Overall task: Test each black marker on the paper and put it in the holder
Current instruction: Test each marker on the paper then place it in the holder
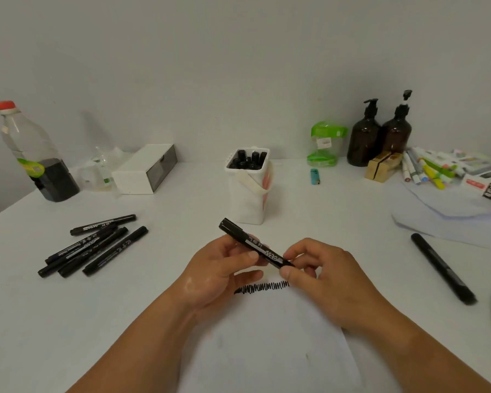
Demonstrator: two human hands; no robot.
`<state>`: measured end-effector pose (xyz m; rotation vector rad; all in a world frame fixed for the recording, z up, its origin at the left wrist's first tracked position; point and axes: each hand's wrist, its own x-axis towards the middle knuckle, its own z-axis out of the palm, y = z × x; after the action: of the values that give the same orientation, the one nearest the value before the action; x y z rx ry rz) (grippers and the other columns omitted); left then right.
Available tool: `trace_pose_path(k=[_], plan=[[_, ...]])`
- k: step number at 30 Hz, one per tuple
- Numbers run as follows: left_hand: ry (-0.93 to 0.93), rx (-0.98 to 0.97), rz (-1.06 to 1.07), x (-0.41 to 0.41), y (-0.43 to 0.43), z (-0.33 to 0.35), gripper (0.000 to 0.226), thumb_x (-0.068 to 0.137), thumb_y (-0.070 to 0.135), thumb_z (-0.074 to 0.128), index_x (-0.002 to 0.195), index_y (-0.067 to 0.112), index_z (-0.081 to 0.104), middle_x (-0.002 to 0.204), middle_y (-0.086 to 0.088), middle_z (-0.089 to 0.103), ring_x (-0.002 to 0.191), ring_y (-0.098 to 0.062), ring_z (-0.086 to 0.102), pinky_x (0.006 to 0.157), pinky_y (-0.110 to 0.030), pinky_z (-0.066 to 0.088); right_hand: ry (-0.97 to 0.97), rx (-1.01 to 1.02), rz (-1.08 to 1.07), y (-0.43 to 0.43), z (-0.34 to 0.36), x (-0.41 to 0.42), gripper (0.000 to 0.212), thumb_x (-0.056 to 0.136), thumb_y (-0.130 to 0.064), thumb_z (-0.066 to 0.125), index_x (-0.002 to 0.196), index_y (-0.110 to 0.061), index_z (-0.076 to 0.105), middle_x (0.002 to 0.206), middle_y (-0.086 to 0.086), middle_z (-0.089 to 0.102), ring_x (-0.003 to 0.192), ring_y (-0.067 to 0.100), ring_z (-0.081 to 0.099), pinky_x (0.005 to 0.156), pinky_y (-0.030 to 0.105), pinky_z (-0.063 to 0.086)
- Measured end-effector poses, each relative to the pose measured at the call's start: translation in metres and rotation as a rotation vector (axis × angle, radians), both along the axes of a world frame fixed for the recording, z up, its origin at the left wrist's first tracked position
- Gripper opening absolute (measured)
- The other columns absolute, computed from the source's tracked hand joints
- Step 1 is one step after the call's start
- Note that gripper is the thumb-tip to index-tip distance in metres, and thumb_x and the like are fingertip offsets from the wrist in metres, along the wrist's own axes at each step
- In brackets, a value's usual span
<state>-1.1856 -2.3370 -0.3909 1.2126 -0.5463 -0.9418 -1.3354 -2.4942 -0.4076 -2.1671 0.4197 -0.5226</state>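
Toward the table's left edge a heap of markers (94, 246) lies untested. Over the paper (267, 336) at the front edge, the left hand (219, 270) curls its fingers round the middle of one marker (238, 235), slanted just above a scribble (262, 287). The right hand (326, 273) pinches its lower end. I'd guess it is being capped after testing. Next it needs lifting into the holder (248, 194) just behind.

Both hands hold one black marker (255, 245) over the paper (270, 344): left hand (219, 268) grips its middle, right hand (321, 268) pinches its near end. A scribble (262, 287) lies beneath them, the holder (248, 199) beyond, loose markers (94, 245) left.
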Motion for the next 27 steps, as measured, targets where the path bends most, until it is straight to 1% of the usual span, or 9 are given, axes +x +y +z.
trace_pose_path(k=[4,8,10,13,15,17,20,24,27], plan=[[0.0,-0.024,0.028,0.01,0.01,-0.005,0.024,0.079,-0.005,0.068,0.098,0.01,0.066,0.096,-0.016,0.068,0.082,-0.023,0.069,0.069,-0.03,0.058,-0.023,0.035,-0.022,-0.005,0.0,0.0,0.015,0.081,-0.04,0.08,0.092,-0.046,0.071,0.082,-0.021,0.072,0.07,0.021,0.056,0.059,0.023,0.046],[-0.102,-0.067,0.055,0.016,0.02,-0.003,0.024,0.076,0.001,0.074,0.095,0.015,0.07,0.106,-0.014,0.072,0.084,-0.025,0.068,0.076,-0.032,0.057,-0.051,0.064,-0.074,-0.009,0.0,-0.002,0.018,0.081,-0.036,0.083,0.094,-0.044,0.073,0.076,-0.008,0.067,0.071,0.019,0.057,0.058,0.017,0.044],[-0.353,0.032,0.087,0.015,0.024,-0.001,0.025,0.075,0.011,0.078,0.096,0.023,0.071,0.103,-0.005,0.075,0.087,-0.02,0.069,0.082,-0.033,0.057,-0.06,0.097,-0.085,-0.009,0.0,-0.002,0.019,0.081,-0.033,0.084,0.094,-0.043,0.074,0.073,-0.006,0.064,0.071,0.018,0.057,0.058,0.018,0.046],[-0.817,0.209,0.12,0.009,0.026,-0.002,0.03,0.082,0.02,0.08,0.103,0.038,0.069,0.098,0.013,0.073,0.087,-0.007,0.069,0.078,-0.017,0.054,-0.077,0.145,-0.075,-0.007,0.002,-0.003,0.02,0.08,-0.029,0.084,0.093,-0.042,0.075,0.071,-0.006,0.062,0.069,0.015,0.057,0.06,0.023,0.048],[-1.105,0.249,0.117,0.002,0.024,-0.004,0.029,0.087,0.024,0.074,0.112,0.037,0.068,0.096,0.019,0.07,0.09,0.001,0.063,0.077,-0.005,0.045,-0.098,0.172,-0.061,-0.004,0.005,-0.003,0.02,0.081,-0.026,0.084,0.09,-0.041,0.076,0.076,0.004,0.065,0.067,0.016,0.057,0.058,0.022,0.047],[-1.289,0.259,0.044,-0.004,0.02,-0.006,0.028,0.093,0.029,0.066,0.121,0.029,0.065,0.1,0.017,0.068,0.09,0.0,0.058,0.076,-0.005,0.04,-0.112,0.184,-0.055,0.0,0.007,-0.003,0.021,0.08,-0.025,0.086,0.089,-0.041,0.076,0.078,0.006,0.065,0.072,0.021,0.06,0.059,0.02,0.046],[-1.348,0.256,-0.06,-0.011,0.016,-0.008,0.024,0.1,0.034,0.052,0.119,0.023,0.063,0.095,0.011,0.065,0.083,-0.007,0.054,0.075,-0.017,0.042,-0.141,0.243,-0.034,0.006,0.009,-0.001,0.017,0.072,-0.032,0.079,0.088,-0.038,0.075,0.08,-0.001,0.07,0.075,0.019,0.06,0.064,0.018,0.047],[-1.345,0.272,-0.063,-0.017,0.014,-0.009,0.027,0.101,0.04,0.043,0.104,0.018,0.058,0.077,0.014,0.052,0.067,-0.01,0.045,0.061,-0.019,0.036,-0.185,0.444,0.038,0.013,0.011,0.001,0.015,0.074,-0.03,0.076,0.089,-0.031,0.075,0.076,-0.011,0.071,0.063,0.0,0.06,0.058,0.011,0.045],[-1.362,0.22,-0.056,-0.024,0.012,-0.008,0.041,0.099,0.05,0.035,0.098,0.015,0.057,0.072,0.01,0.053,0.063,-0.014,0.046,0.058,-0.028,0.04,-0.158,0.417,0.104,0.02,0.011,0.001,0.011,0.077,-0.031,0.077,0.087,-0.027,0.075,0.071,-0.01,0.071,0.057,0.0,0.06,0.055,0.009,0.043]])
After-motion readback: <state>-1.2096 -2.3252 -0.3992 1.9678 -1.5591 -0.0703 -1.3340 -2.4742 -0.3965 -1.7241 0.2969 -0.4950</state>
